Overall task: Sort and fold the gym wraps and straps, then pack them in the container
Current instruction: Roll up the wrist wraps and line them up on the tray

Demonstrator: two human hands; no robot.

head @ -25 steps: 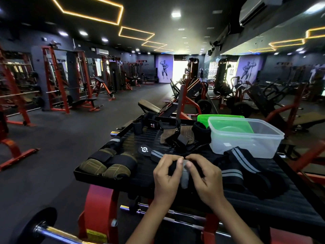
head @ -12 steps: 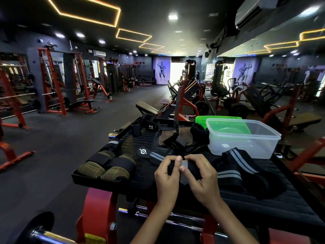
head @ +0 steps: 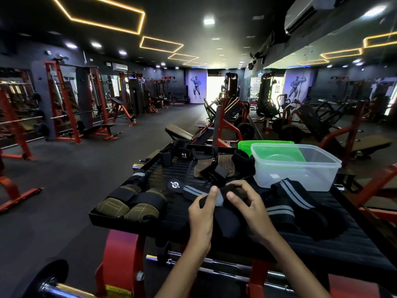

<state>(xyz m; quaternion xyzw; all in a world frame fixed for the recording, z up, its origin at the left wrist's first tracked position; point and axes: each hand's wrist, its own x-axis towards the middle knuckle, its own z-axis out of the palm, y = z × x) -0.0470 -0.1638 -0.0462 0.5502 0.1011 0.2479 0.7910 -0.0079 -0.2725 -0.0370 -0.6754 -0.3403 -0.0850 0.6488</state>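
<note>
Two hands meet at lower centre of the frame over a black wrap (head: 225,214) with a grey stripe. The left hand (head: 200,216) curls its fingers round the wrap's left edge, thumb on top; the right hand (head: 250,208) pinches the wrap's upper edge with bent fingers. The wrap lies on a black platform (head: 322,239), its lower end hanging towards the near edge. Just right of the hands sits a heap of striped wraps (head: 290,203). Above that, at centre right, a clear container (head: 296,168) stands open, with a green lid (head: 264,144) behind it. At lower left of the platform lie two olive pads (head: 126,207). More straps (head: 212,166) are piled at the platform's far end.
</note>
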